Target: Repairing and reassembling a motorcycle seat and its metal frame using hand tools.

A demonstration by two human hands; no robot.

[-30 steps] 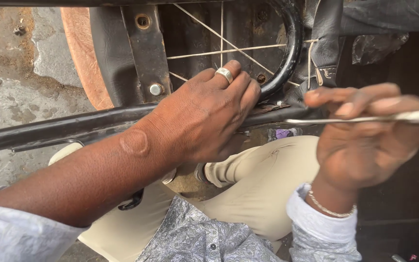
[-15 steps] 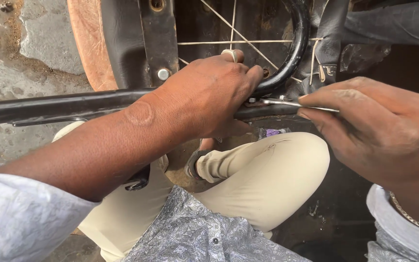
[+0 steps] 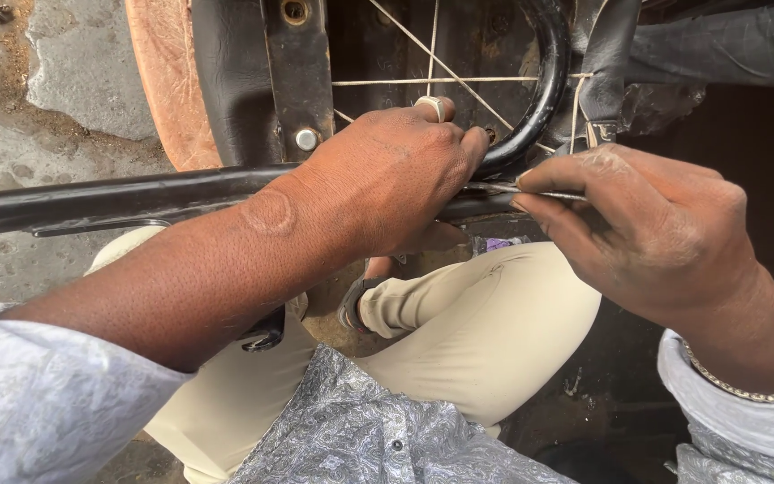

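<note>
My left hand [image 3: 387, 179], with a ring on one finger, grips a black metal frame tube [image 3: 118, 199] that runs across the view in front of a spoked wheel. My right hand [image 3: 647, 233] pinches a thin metal spoke [image 3: 530, 191] between thumb and fingers, its tip reaching my left fingertips at the black wheel rim [image 3: 553, 90]. The end of the spoke is hidden behind my left hand.
Thin silver spokes [image 3: 432, 81] cross inside the rim. A brown tyre [image 3: 159, 81] and a black bracket with a bolt [image 3: 306, 139] stand at upper left. Cracked concrete ground [image 3: 38, 99] lies to the left. My bent knees in beige trousers [image 3: 485, 332] sit below the tube.
My right hand has moved left and down, bringing the spoke from out at the right in to my left fingertips at the rim. My left hand keeps its grip on the tube.
</note>
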